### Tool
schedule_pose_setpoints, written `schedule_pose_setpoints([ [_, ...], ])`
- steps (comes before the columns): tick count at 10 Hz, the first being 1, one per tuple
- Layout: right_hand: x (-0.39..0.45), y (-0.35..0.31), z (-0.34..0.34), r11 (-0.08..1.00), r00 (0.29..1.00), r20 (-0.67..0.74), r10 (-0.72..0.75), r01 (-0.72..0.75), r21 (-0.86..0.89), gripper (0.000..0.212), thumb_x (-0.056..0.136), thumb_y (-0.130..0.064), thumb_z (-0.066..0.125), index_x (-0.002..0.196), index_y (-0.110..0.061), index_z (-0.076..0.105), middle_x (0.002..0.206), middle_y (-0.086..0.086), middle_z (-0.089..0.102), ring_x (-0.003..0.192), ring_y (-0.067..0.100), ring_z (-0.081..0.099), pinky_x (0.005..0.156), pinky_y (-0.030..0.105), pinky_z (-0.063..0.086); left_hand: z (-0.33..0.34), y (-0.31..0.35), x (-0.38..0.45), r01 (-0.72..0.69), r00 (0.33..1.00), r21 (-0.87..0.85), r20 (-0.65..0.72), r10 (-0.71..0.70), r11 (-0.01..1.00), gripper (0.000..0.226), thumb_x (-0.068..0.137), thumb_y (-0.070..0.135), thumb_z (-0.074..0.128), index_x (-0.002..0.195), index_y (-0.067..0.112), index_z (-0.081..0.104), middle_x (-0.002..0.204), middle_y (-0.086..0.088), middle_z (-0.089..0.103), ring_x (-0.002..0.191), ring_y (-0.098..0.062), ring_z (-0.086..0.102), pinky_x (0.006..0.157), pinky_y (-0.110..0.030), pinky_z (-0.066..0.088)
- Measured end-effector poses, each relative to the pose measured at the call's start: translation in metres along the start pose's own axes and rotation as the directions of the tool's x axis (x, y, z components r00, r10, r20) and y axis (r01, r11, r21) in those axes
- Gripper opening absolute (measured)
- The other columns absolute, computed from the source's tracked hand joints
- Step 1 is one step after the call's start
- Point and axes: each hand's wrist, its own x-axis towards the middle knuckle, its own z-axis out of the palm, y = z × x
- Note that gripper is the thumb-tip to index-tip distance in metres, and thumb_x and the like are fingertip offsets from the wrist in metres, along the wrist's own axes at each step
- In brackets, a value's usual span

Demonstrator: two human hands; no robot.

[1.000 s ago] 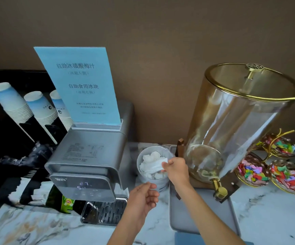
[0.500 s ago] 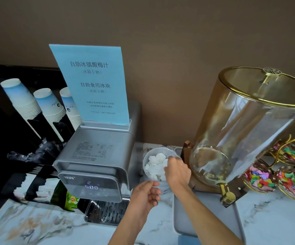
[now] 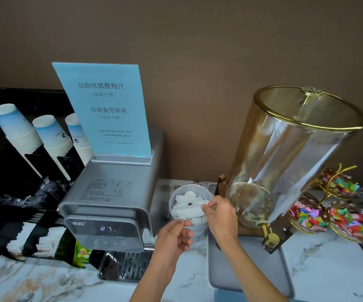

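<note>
- On the marble counter, between a silver water dispenser and a glass drink dispenser, stands a clear cup of white wads.
- Above it, the left hand and right hand each pinch an edge of a white tissue spread over its mouth.

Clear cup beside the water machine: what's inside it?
Crumpled white tissue fills the clear cup to the rim; a dark speck sits on top. The left hand and right hand pinch the top sheet. What lies beneath is covered.

Head view, close, angled down at countertop.
</note>
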Motion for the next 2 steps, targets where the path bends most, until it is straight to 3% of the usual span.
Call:
schedule_pose_setpoints([
  [2,-0.0161,-0.003,-0.0192,0.969,0.988,-0.09,-0.123,0.139,0.206,0.015,0.085,-0.025,0.069,0.076,-0.029,0.058,0.083,-0.008,0.059,0.075,0.008,0.057,0.064,0.024,0.042,0.0012,0.008,-0.0066,-0.222,0.975,0.114,0.0,0.223,0.968,0.015,0.097,0.014,0.055,0.097,0.006,0.068,0.072,-0.011,0.069,0.056,-0.02,0.057,0.049,-0.026,0.044],
])
